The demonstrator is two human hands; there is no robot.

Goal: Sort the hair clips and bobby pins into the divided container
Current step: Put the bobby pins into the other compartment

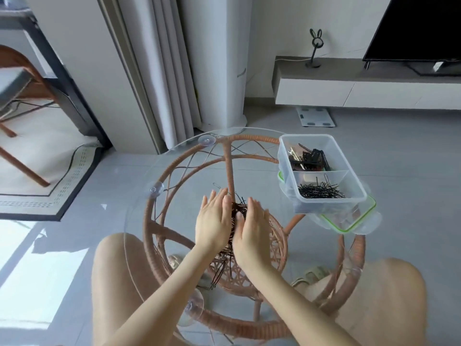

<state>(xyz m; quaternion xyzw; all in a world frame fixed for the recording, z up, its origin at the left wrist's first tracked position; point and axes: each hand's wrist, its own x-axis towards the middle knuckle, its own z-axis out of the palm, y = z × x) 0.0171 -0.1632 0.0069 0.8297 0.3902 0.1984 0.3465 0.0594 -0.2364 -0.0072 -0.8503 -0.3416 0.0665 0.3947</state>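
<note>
Loose pile of bobby pins point(237, 208) at the centre of the glass surface point(262, 186), pressed between the left hand point(213, 221) and right hand point(252, 232), palms facing, fingers straight, gripping nothing. Divided container point(283, 156) at the right edge, resting on its lid point(349, 222): hair clips point(309, 158) in the far compartment, sorted pins point(321, 192) in the near one.

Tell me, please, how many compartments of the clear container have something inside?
2. The far compartment holds hair clips; the near compartment holds black bobby pins. Another compartment may be hidden.
</note>
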